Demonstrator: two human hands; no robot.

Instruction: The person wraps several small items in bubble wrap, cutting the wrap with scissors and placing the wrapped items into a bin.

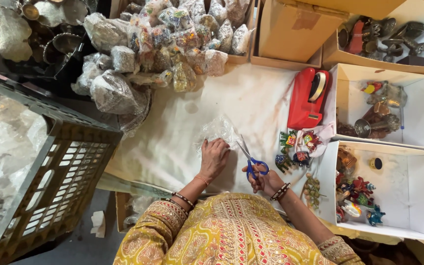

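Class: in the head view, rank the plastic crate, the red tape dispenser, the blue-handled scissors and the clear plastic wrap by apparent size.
1. Plastic crate, though nearer the camera
2. Red tape dispenser
3. Clear plastic wrap and blue-handled scissors: too alike to rank

Clear crinkled plastic wrap [218, 130], lying flat and rumpled on the white work surface, near edge pinned under the left hand. Thin, glossy, see-through, creased all over. Scissors [251, 158] with blue loop handles and slim silver blades, gripped in the right hand, fingers through the loops. Blades slightly parted, tips angled up and to the left, reaching the lower right edge of the plastic wrap, just beside the left hand's fingers.
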